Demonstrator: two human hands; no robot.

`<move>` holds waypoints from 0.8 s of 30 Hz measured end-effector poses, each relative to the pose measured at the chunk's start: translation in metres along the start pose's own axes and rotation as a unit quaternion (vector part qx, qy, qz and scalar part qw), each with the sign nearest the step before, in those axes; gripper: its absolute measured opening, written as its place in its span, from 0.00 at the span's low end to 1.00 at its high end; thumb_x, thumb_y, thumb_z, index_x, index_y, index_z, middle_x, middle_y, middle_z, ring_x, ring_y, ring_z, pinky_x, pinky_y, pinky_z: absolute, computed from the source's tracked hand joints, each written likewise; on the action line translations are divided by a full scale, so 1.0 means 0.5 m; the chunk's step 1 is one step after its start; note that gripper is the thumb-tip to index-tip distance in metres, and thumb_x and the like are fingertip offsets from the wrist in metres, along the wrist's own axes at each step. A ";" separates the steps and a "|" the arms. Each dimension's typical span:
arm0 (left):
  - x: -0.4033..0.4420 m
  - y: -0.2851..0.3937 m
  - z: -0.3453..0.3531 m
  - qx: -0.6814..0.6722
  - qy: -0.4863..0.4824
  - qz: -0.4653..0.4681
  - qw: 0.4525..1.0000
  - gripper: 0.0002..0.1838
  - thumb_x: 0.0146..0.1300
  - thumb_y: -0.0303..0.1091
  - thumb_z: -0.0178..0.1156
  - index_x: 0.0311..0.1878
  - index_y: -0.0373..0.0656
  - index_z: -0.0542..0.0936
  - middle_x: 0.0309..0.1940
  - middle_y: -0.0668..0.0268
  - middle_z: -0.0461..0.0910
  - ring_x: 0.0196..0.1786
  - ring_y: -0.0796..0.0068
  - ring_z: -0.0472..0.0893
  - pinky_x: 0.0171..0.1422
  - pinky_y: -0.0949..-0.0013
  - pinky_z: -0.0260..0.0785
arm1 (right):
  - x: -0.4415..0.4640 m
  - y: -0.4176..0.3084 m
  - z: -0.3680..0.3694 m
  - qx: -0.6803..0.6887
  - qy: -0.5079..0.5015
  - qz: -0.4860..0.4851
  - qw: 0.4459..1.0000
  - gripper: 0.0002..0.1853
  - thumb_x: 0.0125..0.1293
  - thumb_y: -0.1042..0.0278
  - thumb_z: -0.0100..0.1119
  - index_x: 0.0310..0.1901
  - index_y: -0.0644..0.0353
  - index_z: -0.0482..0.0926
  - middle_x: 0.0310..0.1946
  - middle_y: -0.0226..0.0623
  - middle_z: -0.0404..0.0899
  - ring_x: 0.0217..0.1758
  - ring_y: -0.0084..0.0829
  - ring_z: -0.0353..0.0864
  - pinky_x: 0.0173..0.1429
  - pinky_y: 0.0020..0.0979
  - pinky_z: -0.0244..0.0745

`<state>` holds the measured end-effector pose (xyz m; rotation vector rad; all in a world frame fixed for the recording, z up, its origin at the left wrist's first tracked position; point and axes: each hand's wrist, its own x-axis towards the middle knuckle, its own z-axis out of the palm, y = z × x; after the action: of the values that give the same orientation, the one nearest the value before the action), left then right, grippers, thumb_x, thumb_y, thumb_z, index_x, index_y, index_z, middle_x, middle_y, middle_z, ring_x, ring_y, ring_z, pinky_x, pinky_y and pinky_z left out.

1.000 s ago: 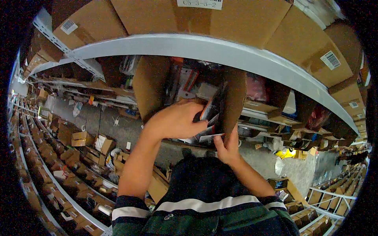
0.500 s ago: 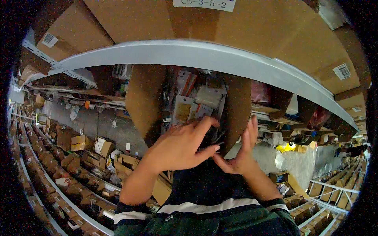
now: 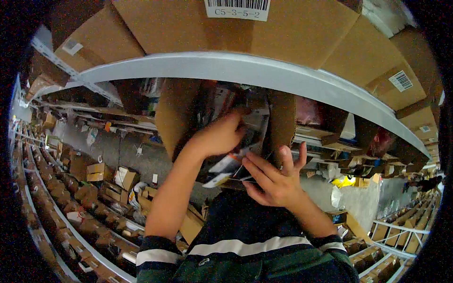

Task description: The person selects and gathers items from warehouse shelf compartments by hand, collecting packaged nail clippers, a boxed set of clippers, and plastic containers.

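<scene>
A deep cardboard box (image 3: pixel 179 106) stands open under the white shelf beam, with clear-wrapped packets (image 3: pixel 219 98) inside. My left hand (image 3: pixel 222 134) reaches into it from the left; its fingers are smeared by motion, and whether they hold anything is unclear. At the near side of the box, my right hand (image 3: pixel 276 183) pinches several thin flat packets (image 3: pixel 227 165) between its thumb and some fingers, while other fingers stick out spread. The packets are tilted and fanned, with white, dark and orange parts.
The white shelf beam (image 3: pixel 226 63) crosses above the hands, with labelled boxes (image 3: pixel 283 35) on it. More bins (image 3: pixel 325 134) line the right. Shelf rows (image 3: pixel 78 203) stand lower left, and loose cartons (image 3: pixel 96 172) lie on the floor.
My left hand has moved deeper into the box. My right hand, apart from the packets half a second ago, now grips several, which have come up at the box's near edge.
</scene>
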<state>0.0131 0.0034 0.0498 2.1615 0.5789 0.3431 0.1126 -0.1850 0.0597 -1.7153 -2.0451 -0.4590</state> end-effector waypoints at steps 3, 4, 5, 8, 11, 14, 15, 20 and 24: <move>0.030 0.030 -0.025 0.128 -0.101 -0.073 0.984 0.21 0.58 0.29 0.54 0.56 0.39 0.70 0.49 0.45 0.74 0.53 0.50 0.74 0.57 0.56 0.66 | -0.003 0.002 0.005 -0.002 0.018 0.000 1.000 0.22 0.49 0.53 0.63 0.48 0.48 0.79 0.52 0.22 0.76 0.72 0.47 0.46 0.68 0.65 0.27; 0.039 0.024 -0.024 0.174 -0.100 -0.105 0.974 0.21 0.56 0.30 0.56 0.55 0.39 0.72 0.49 0.45 0.74 0.54 0.50 0.74 0.58 0.56 0.66 | -0.003 0.002 0.007 -0.001 0.021 -0.001 1.000 0.22 0.49 0.53 0.63 0.48 0.48 0.79 0.52 0.22 0.76 0.72 0.47 0.46 0.68 0.65 0.27; 0.048 0.018 -0.023 0.219 -0.097 -0.135 0.961 0.22 0.55 0.32 0.58 0.54 0.39 0.73 0.49 0.45 0.74 0.54 0.50 0.73 0.59 0.56 0.65 | -0.003 0.003 0.009 0.006 0.025 0.000 1.000 0.22 0.48 0.54 0.64 0.47 0.48 0.80 0.51 0.22 0.76 0.71 0.46 0.48 0.68 0.65 0.27; 0.077 0.004 -0.014 0.233 -0.125 -0.086 0.960 0.25 0.50 0.35 0.62 0.53 0.39 0.74 0.48 0.46 0.76 0.54 0.51 0.74 0.59 0.58 0.66 | 0.000 0.005 0.011 0.020 0.030 0.002 0.999 0.20 0.48 0.54 0.64 0.45 0.49 0.80 0.49 0.23 0.77 0.70 0.45 0.51 0.67 0.65 0.29; 0.099 -0.023 0.003 0.189 -0.151 -0.075 0.967 0.30 0.46 0.35 0.65 0.56 0.39 0.73 0.51 0.48 0.74 0.56 0.52 0.73 0.60 0.58 0.65 | 0.003 0.008 0.014 0.031 0.040 -0.004 0.999 0.20 0.48 0.54 0.64 0.44 0.49 0.80 0.49 0.23 0.77 0.69 0.44 0.52 0.67 0.65 0.32; 0.099 0.015 -0.007 0.256 -0.158 -0.105 0.948 0.37 0.42 0.35 0.68 0.59 0.38 0.69 0.57 0.50 0.70 0.60 0.52 0.69 0.62 0.59 0.64 | 0.010 0.015 0.018 0.037 0.056 -0.011 0.998 0.20 0.48 0.54 0.64 0.44 0.49 0.80 0.48 0.24 0.77 0.69 0.44 0.53 0.67 0.66 0.33; 0.098 0.025 -0.011 0.283 -0.158 -0.117 0.939 0.39 0.41 0.35 0.69 0.60 0.37 0.68 0.59 0.50 0.69 0.61 0.52 0.68 0.63 0.59 0.64 | 0.011 0.016 0.019 0.039 0.063 -0.016 0.997 0.20 0.47 0.54 0.64 0.43 0.49 0.80 0.48 0.24 0.77 0.69 0.44 0.53 0.66 0.66 0.34; 0.081 0.026 -0.012 0.201 -0.128 -0.125 0.963 0.48 0.39 0.37 0.71 0.64 0.33 0.59 0.62 0.47 0.63 0.64 0.51 0.65 0.66 0.61 0.60 | 0.012 0.022 0.019 0.042 0.062 -0.015 0.997 0.21 0.46 0.54 0.64 0.44 0.49 0.80 0.48 0.24 0.77 0.69 0.44 0.53 0.66 0.67 0.34; 0.095 -0.096 0.027 0.148 -0.079 -0.009 0.986 0.46 0.41 0.39 0.70 0.64 0.35 0.60 0.63 0.47 0.63 0.64 0.53 0.65 0.67 0.61 0.59 | 0.017 0.019 0.016 0.042 0.059 -0.016 0.997 0.21 0.46 0.54 0.64 0.44 0.50 0.80 0.49 0.24 0.76 0.69 0.45 0.52 0.66 0.67 0.34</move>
<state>0.0459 0.0443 0.0051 2.4400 0.5883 0.0771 0.1196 -0.1722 0.0573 -1.5723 -1.9817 -0.4667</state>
